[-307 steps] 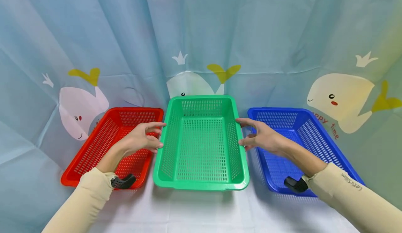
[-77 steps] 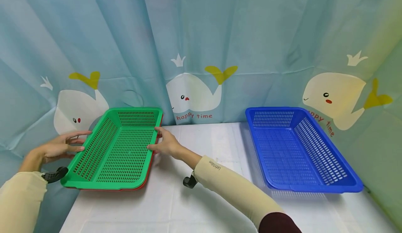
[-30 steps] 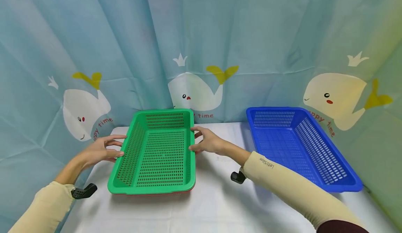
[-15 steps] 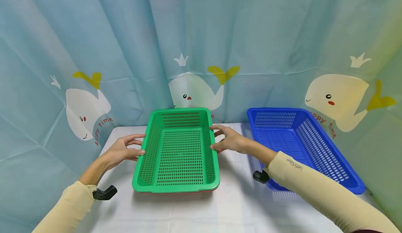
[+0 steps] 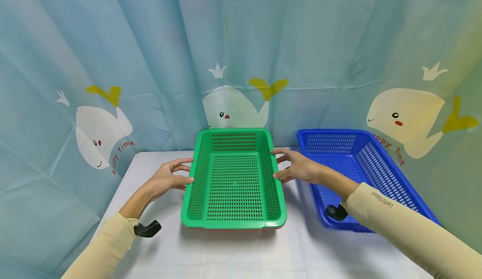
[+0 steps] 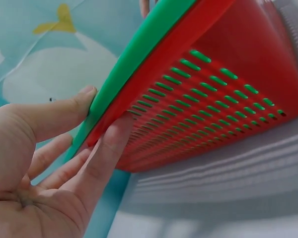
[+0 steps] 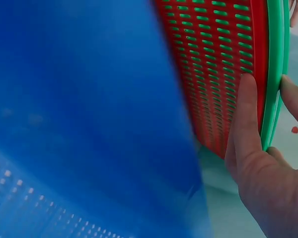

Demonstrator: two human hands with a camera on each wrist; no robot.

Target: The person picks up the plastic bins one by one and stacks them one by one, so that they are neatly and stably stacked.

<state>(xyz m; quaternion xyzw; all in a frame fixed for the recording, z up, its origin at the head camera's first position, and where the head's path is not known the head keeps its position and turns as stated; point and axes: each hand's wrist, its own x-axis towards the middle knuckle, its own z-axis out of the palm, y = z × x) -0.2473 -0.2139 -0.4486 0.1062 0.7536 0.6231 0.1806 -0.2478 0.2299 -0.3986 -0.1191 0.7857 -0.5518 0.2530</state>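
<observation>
A green plastic basket sits nested inside a red basket, at the middle of the table in the head view. Only a thin strip of the red one shows there; both wrist views reveal its slotted side wall. My left hand pinches the stacked rims on the left side, thumb on the green rim and fingers against the red wall. On the opposite side my right hand grips both rims likewise. Whether the stack touches the table cannot be told.
A blue basket stands on the right of the table, close beside my right hand and partly behind that forearm. The white tablecloth covers the table. A light blue curtain with printed whales hangs behind.
Earlier, the green basket was apart from the red one, then nested in it at the left. Over the last second, both hands have carried the stack rightward to the middle. The blue basket stayed.
</observation>
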